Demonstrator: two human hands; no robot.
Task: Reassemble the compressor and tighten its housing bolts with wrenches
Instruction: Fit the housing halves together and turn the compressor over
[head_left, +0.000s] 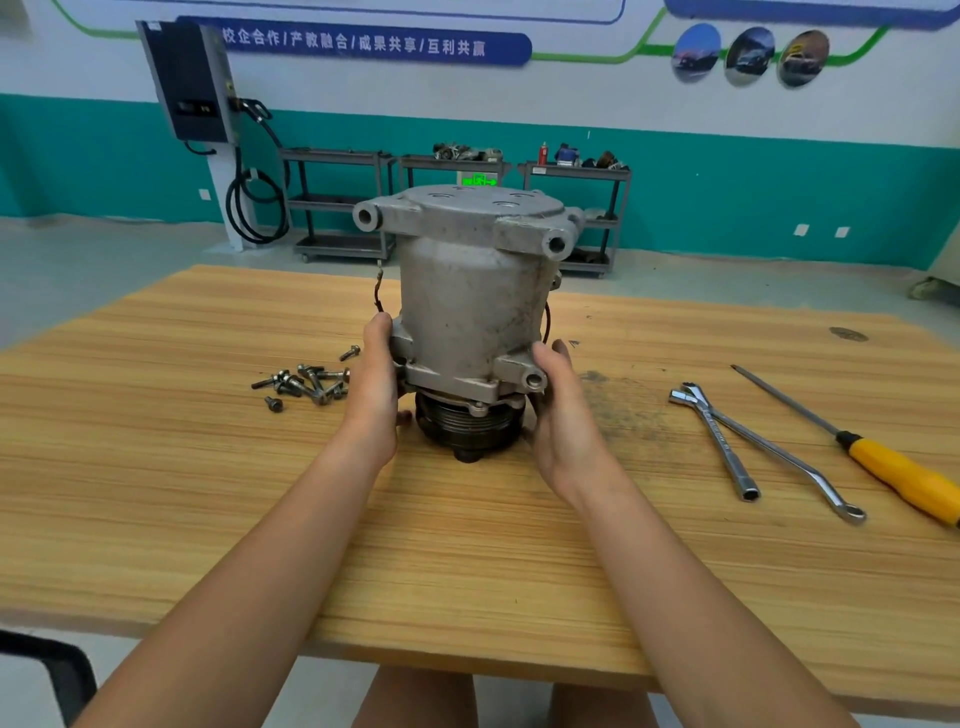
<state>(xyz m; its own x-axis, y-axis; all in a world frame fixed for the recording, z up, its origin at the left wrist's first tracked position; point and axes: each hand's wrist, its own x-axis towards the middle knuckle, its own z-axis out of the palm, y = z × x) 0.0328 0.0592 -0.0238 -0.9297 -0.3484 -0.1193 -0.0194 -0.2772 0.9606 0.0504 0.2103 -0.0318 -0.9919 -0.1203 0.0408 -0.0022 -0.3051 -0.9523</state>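
The wooden table (467, 571) carries a grey compressor (467, 312), which stands upright on its black pulley end near the middle. Loose bolts (306, 382) lie at its left. At the right lie two crossed wrenches (710, 414) and a yellow-handled screwdriver (893, 467).

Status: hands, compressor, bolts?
Gripping compressor base: left hand, right hand. Upright, pulley down on table. Loose bolts left, wrenches right, untouched.

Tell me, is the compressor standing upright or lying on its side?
Upright: the compressor stands on end, black pulley down over the table, left hand and right hand holding its lower flange.
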